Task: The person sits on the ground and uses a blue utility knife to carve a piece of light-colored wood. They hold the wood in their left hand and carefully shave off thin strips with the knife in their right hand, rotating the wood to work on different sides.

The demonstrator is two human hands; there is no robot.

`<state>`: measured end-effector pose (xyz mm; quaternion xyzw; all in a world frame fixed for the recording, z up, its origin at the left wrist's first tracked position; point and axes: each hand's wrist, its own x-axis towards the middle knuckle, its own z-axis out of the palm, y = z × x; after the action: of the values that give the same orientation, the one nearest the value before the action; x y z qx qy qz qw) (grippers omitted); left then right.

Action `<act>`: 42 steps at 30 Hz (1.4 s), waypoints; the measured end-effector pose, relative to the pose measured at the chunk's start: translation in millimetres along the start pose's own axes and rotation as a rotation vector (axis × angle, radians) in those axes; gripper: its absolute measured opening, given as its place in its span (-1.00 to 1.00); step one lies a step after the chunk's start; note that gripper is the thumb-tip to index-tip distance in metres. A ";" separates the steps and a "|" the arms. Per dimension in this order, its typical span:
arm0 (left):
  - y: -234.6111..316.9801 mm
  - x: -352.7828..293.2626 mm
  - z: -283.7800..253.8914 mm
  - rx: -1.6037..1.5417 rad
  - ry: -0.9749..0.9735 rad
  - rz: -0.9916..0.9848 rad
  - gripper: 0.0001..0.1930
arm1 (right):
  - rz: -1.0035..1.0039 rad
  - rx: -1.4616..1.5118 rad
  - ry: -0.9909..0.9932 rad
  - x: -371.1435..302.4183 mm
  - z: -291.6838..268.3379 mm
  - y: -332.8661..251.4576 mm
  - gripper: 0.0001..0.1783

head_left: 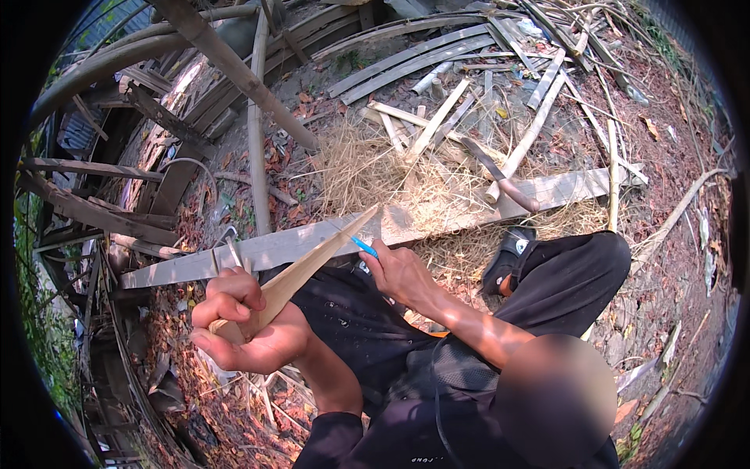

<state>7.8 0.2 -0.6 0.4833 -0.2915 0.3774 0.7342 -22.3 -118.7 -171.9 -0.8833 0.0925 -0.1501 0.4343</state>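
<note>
My left hand (254, 324) is closed around the wide end of a pale, flat piece of wood (301, 270). The piece tapers to a point and slants up to the right, over a long grey plank (293, 246). In my right hand (402, 273) is a slim blue pen-like tool (365, 247), pinched between thumb and fingers. Its tip sits close to the wood's edge; whether it touches, I cannot tell. On the plank to the right rests a machete (516, 194) with a brown wooden handle and a dark blade.
Pale shavings (367, 168) heap along the plank's far side. Cut bamboo strips (441, 117) lie beyond them. Bamboo poles (258, 117) and a stack of old boards (168, 187) stand at the left. A metal-headed tool (228, 236) lies near my left hand.
</note>
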 end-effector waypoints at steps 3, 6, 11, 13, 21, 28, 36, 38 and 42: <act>1.5 -2.1 -1.9 -0.020 -0.064 0.007 -0.62 | 0.097 -0.196 -0.060 11.0 10.5 27.7 -0.57; -0.7 5.0 -9.7 -0.092 -0.108 -0.027 -0.61 | 0.063 -0.109 -0.032 9.5 6.9 15.7 -0.55; -1.1 1.6 -5.5 -0.101 -0.130 -0.011 -0.59 | 0.152 -0.122 -0.007 6.6 29.8 28.8 -0.54; 1.1 3.8 -8.0 -0.129 -0.222 -0.017 -0.62 | 0.026 -0.257 0.055 8.3 32.9 79.9 -0.57; -1.9 3.7 -9.9 -0.186 -0.262 0.003 -0.59 | 0.015 0.171 0.024 6.9 -17.9 -7.9 -0.66; -6.5 8.7 -13.0 -0.213 -0.363 0.076 -0.54 | 0.248 -0.166 -0.155 2.9 -3.6 47.7 -0.57; -1.1 4.0 -13.5 -0.268 -0.451 0.039 -0.54 | 0.311 -0.165 -0.065 7.7 35.2 71.9 -0.60; -0.2 1.6 -16.5 -0.275 -0.486 0.035 -0.54 | 0.272 -0.079 0.022 7.7 37.3 95.0 -0.59; -3.1 2.2 -17.3 -0.233 -0.391 0.086 -0.52 | 0.214 0.166 0.009 11.9 15.5 37.8 -0.65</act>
<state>12.7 16.1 -6.6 0.4463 -0.4900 0.2711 0.6980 -7.1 -133.7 -208.7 -0.8287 0.1753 -0.1142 0.5191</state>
